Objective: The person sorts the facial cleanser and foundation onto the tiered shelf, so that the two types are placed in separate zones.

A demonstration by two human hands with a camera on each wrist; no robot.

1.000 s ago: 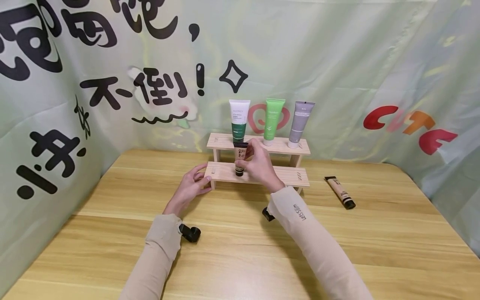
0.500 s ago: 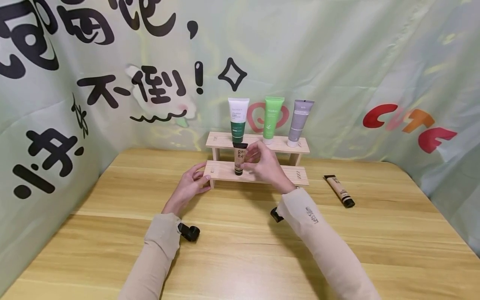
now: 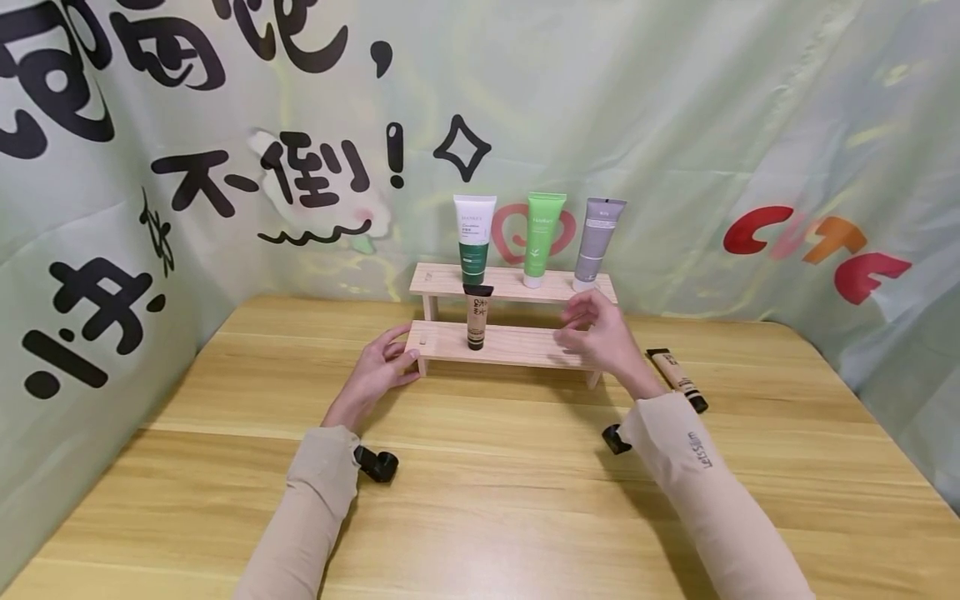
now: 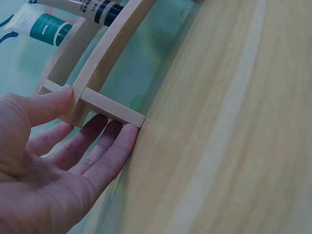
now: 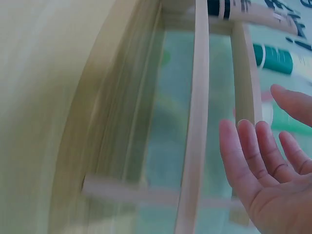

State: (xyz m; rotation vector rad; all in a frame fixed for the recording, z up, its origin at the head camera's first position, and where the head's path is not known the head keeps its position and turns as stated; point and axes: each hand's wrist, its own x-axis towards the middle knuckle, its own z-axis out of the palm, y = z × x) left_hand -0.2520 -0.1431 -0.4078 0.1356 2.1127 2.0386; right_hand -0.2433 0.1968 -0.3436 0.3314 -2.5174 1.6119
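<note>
A two-tier wooden stand (image 3: 517, 343) is on the table. My left hand (image 3: 377, 373) holds its lower left end; in the left wrist view, the thumb lies on the board's end and the fingers touch the leg. One small beige tube with black ends (image 3: 476, 318) stands upright on the lower tier, left of centre. Over that tier's right part is my right hand (image 3: 603, 340), holding nothing, its fingers extended in the right wrist view. Along the upper tier stand a white-and-green tube (image 3: 473, 237), a bright green tube (image 3: 543, 237) and a grey-purple tube (image 3: 598, 240).
A second beige tube with black ends (image 3: 678, 379) lies on the wooden table (image 3: 480, 500), right of the stand, partly behind my right forearm. A pale printed cloth (image 3: 637, 108) with large lettering hangs behind and beside the table.
My right hand has let go of the beige tube and moved right along the lower tier. The tube stays upright where it was. My left hand keeps its place on the stand.
</note>
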